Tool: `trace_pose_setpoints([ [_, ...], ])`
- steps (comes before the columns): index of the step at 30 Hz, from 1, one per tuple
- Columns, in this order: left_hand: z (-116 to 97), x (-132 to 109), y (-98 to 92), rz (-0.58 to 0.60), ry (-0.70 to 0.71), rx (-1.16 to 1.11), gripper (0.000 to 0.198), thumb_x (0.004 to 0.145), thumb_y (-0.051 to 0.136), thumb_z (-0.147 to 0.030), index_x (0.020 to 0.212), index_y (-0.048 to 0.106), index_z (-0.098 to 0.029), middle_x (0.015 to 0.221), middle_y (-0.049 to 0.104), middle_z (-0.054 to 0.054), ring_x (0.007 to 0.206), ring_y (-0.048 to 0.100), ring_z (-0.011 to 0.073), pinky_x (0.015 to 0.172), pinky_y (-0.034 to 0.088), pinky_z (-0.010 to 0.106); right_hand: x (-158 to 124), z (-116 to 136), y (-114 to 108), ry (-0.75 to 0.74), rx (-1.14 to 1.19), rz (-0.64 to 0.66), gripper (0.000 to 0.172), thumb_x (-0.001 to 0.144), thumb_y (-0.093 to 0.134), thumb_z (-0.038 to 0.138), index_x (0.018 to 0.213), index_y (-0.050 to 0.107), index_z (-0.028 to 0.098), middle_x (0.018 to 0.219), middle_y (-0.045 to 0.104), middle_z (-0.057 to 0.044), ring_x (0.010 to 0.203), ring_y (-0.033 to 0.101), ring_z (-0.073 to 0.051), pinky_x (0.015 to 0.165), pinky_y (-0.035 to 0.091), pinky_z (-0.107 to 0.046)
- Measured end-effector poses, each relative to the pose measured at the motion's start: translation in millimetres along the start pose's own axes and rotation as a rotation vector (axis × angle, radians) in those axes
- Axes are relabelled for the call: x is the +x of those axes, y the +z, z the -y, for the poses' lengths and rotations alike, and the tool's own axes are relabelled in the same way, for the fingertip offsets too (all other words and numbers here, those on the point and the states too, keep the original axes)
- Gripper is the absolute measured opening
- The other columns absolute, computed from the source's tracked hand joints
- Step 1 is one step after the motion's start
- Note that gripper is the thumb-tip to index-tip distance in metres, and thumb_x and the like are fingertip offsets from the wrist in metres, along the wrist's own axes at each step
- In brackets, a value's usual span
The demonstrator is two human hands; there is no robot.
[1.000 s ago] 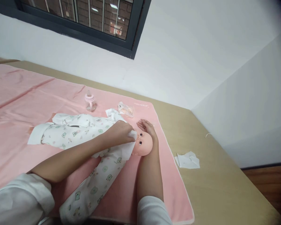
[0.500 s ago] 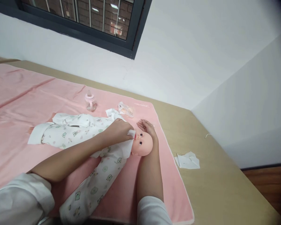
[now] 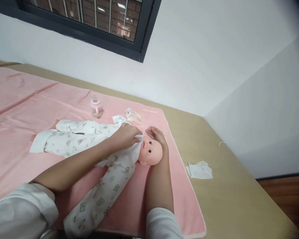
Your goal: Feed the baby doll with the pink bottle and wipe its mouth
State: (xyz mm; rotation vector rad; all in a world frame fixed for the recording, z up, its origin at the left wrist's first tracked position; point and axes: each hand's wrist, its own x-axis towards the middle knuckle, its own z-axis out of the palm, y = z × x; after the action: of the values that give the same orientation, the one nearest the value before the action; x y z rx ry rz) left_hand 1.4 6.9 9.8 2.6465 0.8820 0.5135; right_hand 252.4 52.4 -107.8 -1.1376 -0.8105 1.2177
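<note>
A baby doll lies on its back on a pink blanket, head towards the right. Its white suit has small green and brown animal prints. At the doll's chin, my left hand pinches the edge of a plain white cloth that covers the neck and upper chest. Whether this cloth is separate from the suit I cannot tell. My right hand curves around the far side of the doll's head, fingers stretched out. That forearm lies along the crown of the head.
Beyond the doll stands a baby bottle with a pink collar. Near it lies a clear plastic packet. A crumpled white tissue rests on the wooden tabletop at the right. Behind are a wall and a dark-framed window.
My left hand has shifted slightly left, and the cloth corner that stood by the doll's mouth is now lower, leaving more of the mouth showing. My right hand has stayed in place.
</note>
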Motion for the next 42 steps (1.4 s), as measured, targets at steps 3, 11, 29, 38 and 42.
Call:
trace_pose_setpoints([
  [3, 0.2, 0.7, 0.9, -0.005, 0.008, 0.016, 0.015, 0.078, 0.047, -0.014, 0.066, 0.056, -0.018, 0.075, 0.066, 0.001, 0.079, 0.059, 0.0207, 0.085, 0.035, 0.038, 1.0, -1.2, -1.6, 0.009, -0.005, -0.001, 0.021, 0.073, 0.071, 0.028, 0.091, 0.064, 0.021, 0.083, 0.071, -0.002, 0.084, 0.069, -0.013, 0.093, 0.053, -0.030],
  [11, -0.2, 2.0, 2.8, -0.035, 0.025, 0.040, 0.018, 0.079, 0.045, -0.010, 0.069, 0.059, -0.018, 0.077, 0.067, 0.002, 0.081, 0.060, 0.0207, 0.084, 0.035, 0.038, 3.6, -3.4, -3.4, 0.019, 0.014, 0.002, 0.018, 0.074, 0.068, 0.026, 0.090, 0.063, 0.020, 0.082, 0.071, -0.002, 0.084, 0.069, -0.013, 0.091, 0.054, -0.029],
  [29, -6.3, -4.8, -2.4, -0.020, 0.054, -0.142, 0.028, 0.073, 0.047, -0.011, 0.085, 0.070, -0.021, 0.080, 0.066, 0.002, 0.078, 0.061, 0.0173, 0.067, 0.041, 0.024, 3.1, -1.0, -2.3, 0.048, 0.005, -0.020, 0.024, 0.068, 0.073, 0.030, 0.088, 0.063, 0.019, 0.080, 0.071, -0.003, 0.084, 0.070, -0.015, 0.093, 0.052, -0.032],
  [38, -2.1, -1.2, -1.9, -0.054, 0.047, -0.136, 0.022, 0.077, 0.048, -0.014, 0.081, 0.069, -0.020, 0.083, 0.067, 0.004, 0.083, 0.062, 0.0196, 0.073, 0.045, 0.027, -13.1, 7.8, 10.5, -0.041, -0.015, -0.022, 0.028, 0.067, 0.075, 0.031, 0.089, 0.062, 0.021, 0.090, 0.071, -0.003, 0.093, 0.067, -0.016, 0.095, 0.052, -0.034],
  [42, -0.5, -1.8, -11.2, -0.176, 0.024, -0.254, 0.025, 0.075, 0.048, -0.011, 0.085, 0.069, -0.020, 0.092, 0.067, 0.004, 0.089, 0.062, 0.0186, 0.080, 0.046, 0.027, -25.2, 25.9, 10.2, -0.040, -0.049, 0.007, 0.033, 0.067, 0.076, 0.035, 0.095, 0.063, 0.023, 0.095, 0.070, -0.003, 0.094, 0.066, -0.017, 0.095, 0.051, -0.034],
])
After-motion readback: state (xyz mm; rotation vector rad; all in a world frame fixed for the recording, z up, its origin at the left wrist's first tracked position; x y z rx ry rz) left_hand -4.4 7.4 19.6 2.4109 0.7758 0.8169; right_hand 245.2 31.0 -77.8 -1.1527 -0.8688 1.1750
